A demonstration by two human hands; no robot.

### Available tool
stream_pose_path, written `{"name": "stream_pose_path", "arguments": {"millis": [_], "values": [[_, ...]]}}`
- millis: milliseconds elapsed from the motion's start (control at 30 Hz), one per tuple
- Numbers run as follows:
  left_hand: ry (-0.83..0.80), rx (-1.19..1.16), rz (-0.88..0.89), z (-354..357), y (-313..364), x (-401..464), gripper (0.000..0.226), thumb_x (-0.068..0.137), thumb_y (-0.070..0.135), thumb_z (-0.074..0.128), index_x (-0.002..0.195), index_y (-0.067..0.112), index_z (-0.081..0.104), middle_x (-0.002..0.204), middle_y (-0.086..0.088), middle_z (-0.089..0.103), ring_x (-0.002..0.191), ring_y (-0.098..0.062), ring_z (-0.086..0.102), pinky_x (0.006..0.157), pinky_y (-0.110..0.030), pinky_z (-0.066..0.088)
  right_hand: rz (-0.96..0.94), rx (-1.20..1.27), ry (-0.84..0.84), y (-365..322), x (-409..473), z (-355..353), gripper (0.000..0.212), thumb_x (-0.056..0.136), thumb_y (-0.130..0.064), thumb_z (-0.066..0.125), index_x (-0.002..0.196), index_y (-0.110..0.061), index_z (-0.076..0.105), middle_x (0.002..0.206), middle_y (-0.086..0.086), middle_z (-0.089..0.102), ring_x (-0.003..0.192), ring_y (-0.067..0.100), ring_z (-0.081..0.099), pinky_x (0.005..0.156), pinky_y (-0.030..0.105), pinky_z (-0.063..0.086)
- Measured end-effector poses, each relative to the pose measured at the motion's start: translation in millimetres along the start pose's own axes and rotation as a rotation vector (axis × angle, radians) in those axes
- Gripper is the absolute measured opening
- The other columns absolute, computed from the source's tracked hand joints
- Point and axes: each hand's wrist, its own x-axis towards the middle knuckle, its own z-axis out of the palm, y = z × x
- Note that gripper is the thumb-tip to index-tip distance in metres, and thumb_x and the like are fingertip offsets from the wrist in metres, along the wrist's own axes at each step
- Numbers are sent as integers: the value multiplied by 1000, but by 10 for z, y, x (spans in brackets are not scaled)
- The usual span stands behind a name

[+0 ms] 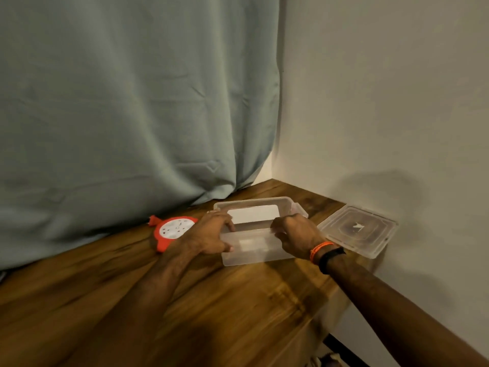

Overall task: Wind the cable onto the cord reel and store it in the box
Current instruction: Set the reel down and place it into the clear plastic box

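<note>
A clear plastic box (254,251) stands open on the wooden table, near the back right corner. My left hand (211,234) grips its left front rim, fingers curled over the edge. My right hand (296,234) grips the right front rim. A white label shows on the box's far inner wall. The red cord reel (173,230), round with a white socket face, lies flat on the table just left of the box, partly behind my left wrist. No loose cable is visible.
The box's clear lid (357,230) lies on the table's right edge against the white wall (383,102). A grey-green curtain (119,115) hangs along the back of the table (211,300). My right wrist wears orange and black bands.
</note>
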Motion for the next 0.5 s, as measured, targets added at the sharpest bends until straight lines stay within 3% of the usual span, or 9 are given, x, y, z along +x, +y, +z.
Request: {"name": "stream_pose_path", "arguments": {"millis": [133,300,400,500], "values": [[20,33,10,92,141,-194,40,90,29,71,129,24,61,137,-3,60,120,-20,56,95,-28,45,-5,37,-3,-138,-176,-5,36,88,-8,64,124,-13,66,122,6,69,110,22,66,94,36,57],[70,12,-14,183,211,-343,36,94,21,65,130,20,63,134,-4,64,119,-20,61,100,-32,51,-6,77,-26,-159,-309,-45,39,85,-6,66,124,-13,66,120,4,70,106,18,67,92,33,59],[69,-21,-12,162,220,-381,37,93,28,68,130,21,63,136,-2,63,120,-19,60,98,-29,49,0,86,-46,-195,-306,-98,36,87,-24,68,121,-15,67,119,3,70,107,20,67,92,34,58],[112,-134,-17,85,197,-401,46,88,39,73,131,25,61,141,1,58,127,-18,53,97,-26,42,53,155,-34,-267,-235,-175,47,85,-52,66,118,-18,66,111,0,72,98,16,68,88,31,59]]}}
